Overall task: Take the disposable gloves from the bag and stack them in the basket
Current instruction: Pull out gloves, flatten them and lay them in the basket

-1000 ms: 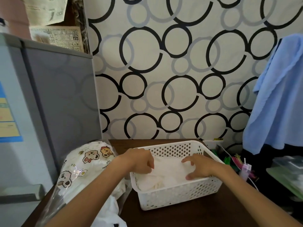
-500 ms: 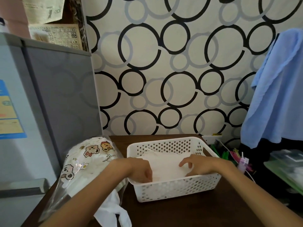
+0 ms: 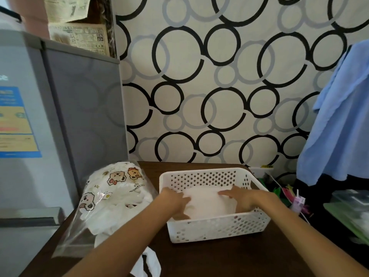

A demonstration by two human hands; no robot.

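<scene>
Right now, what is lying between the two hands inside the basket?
In the head view, a flat stack of white gloves lies between the left hand and the right hand, both resting on it.

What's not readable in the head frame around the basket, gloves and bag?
- Gloves in the basket: count unreadable; one blurred white mass, partly covered by both hands.
- Left hand and right hand: motion-blurred, so pressing or pinching is unclear.
- Bag: how many gloves remain is hidden by its printed front.
- White piece at the bottom edge: cut off by the frame.
</scene>
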